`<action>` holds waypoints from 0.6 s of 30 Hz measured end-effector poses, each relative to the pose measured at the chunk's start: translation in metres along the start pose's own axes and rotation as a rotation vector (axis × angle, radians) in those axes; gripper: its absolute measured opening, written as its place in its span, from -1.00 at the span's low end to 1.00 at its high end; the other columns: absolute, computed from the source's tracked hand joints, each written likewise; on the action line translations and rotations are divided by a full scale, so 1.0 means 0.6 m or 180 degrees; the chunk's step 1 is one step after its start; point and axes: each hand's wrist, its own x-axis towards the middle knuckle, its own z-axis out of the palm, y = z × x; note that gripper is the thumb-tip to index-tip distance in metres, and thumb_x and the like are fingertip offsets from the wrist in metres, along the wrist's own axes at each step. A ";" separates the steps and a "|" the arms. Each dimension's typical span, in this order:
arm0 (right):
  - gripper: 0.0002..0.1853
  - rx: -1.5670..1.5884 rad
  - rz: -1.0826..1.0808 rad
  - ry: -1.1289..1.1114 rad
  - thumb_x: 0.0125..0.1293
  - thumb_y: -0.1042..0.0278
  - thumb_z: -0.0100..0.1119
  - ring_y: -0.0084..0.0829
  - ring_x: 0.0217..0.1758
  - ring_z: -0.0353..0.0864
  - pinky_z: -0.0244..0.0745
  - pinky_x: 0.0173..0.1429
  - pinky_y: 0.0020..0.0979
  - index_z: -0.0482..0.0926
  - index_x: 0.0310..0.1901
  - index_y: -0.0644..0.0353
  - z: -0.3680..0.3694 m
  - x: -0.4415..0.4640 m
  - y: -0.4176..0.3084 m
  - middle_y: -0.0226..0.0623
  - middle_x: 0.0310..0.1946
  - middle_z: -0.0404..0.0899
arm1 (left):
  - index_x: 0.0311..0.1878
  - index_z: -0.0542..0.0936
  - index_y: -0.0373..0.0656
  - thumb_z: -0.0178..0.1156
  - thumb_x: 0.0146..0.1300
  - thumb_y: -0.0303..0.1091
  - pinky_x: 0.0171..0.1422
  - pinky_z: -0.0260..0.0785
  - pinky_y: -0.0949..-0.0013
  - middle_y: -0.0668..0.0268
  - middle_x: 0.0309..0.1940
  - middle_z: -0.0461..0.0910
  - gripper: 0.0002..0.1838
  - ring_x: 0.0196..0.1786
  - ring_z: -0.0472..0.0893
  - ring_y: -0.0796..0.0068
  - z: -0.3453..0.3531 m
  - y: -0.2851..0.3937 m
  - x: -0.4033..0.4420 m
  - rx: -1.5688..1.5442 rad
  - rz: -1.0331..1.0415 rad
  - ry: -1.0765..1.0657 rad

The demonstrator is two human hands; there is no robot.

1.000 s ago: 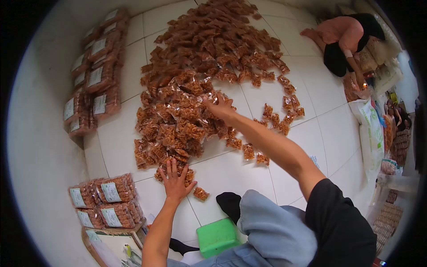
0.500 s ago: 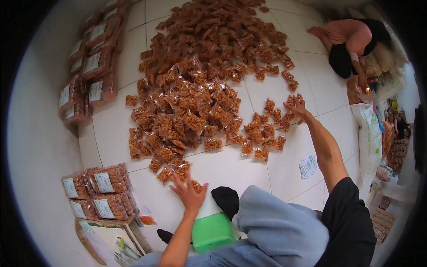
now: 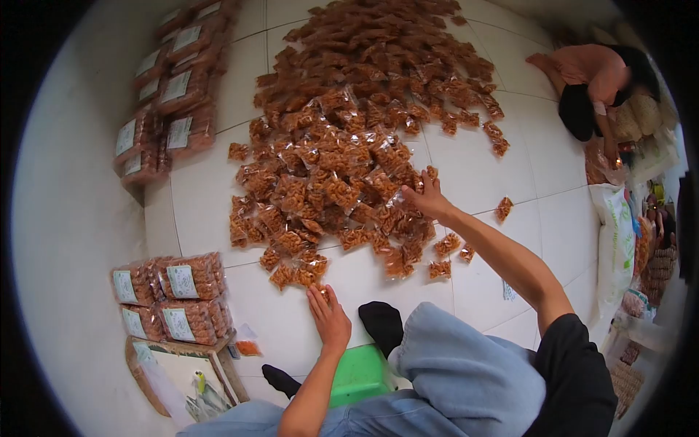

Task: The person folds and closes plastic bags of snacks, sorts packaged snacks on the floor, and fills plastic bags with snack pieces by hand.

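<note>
A large heap of small clear packets of orange-brown snacks (image 3: 320, 182) lies on the white tiles. My right hand (image 3: 429, 202) is at the heap's right side, fingers stretched over the packets, with one packet (image 3: 432, 172) at its fingertips. At the heap's near edge my left hand (image 3: 332, 320) has its fingers extended against the closest packets (image 3: 309, 268). Neither hand is wrapped round a packet. A few loose packets (image 3: 446, 245) lie just right of the heap, and a single packet (image 3: 504, 209) rests farther right.
Labelled large packs are stacked at the far left (image 3: 178, 91) and near left (image 3: 191, 282). A green stool (image 3: 360, 375) stands below me. A co-worker (image 3: 593, 73) bends over at the upper right, near a white sack (image 3: 613, 240). Printed labels (image 3: 509, 291) lie under my right forearm.
My right hand has swept left to the heap, bringing several loose packets against it. My left hand has drawn its fingers together at the near packets. The view has shifted slightly.
</note>
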 end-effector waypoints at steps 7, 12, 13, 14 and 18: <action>-0.14 -0.0316 -0.0524 0.1234 0.25 -0.33 0.16 0.02 0.33 0.39 0.28 0.40 -0.15 0.23 0.43 0.07 -0.139 0.032 0.118 0.13 0.30 0.36 | 0.47 0.15 -0.34 0.16 0.28 -0.23 0.59 -0.37 -0.19 -0.26 0.51 -0.17 -0.24 0.58 -0.24 -0.24 -0.026 -0.015 0.020 0.0001 -0.0416 0.0133; 0.11 -0.0381 0.0743 0.0740 0.15 -0.52 0.10 0.13 0.52 0.05 -0.02 0.55 -0.06 -0.08 0.54 0.02 -0.232 -0.023 0.234 0.22 0.51 -0.13 | 0.45 0.24 -0.16 0.19 0.26 -0.20 0.52 -0.23 -0.34 -0.21 0.49 -0.05 -0.30 0.54 -0.08 -0.26 -0.009 0.065 0.022 -0.0573 0.0199 0.0510; 0.10 -0.0277 0.0894 0.0679 0.15 -0.51 0.11 0.05 0.34 0.12 0.07 0.37 -0.08 -0.10 0.55 -0.03 -0.224 -0.024 0.247 0.19 0.49 -0.10 | 0.45 0.24 -0.13 0.21 0.25 -0.20 0.53 -0.23 -0.31 -0.18 0.49 -0.03 -0.28 0.55 -0.07 -0.21 -0.021 0.093 0.025 -0.0512 0.0257 0.0228; 0.10 -0.0274 0.0926 0.0695 0.15 -0.50 0.13 -0.03 0.16 0.19 0.15 0.19 -0.10 -0.13 0.55 -0.07 -0.214 -0.024 0.277 0.15 0.48 -0.07 | 0.47 0.23 -0.08 0.22 0.24 -0.18 0.55 -0.24 -0.27 -0.13 0.49 0.00 -0.26 0.56 -0.05 -0.15 -0.024 0.119 0.028 -0.0710 0.0273 0.0030; 0.12 -0.0116 0.0922 0.0657 0.14 -0.47 0.19 -0.35 -0.55 0.48 0.48 -0.54 -0.18 -0.24 0.55 -0.24 -0.150 -0.022 0.357 0.02 0.42 0.03 | 0.54 0.10 0.15 0.20 0.25 -0.01 0.55 -0.26 -0.30 -0.07 0.55 -0.15 -0.17 0.59 -0.14 -0.07 0.021 0.197 0.026 -0.0443 0.1293 -0.0212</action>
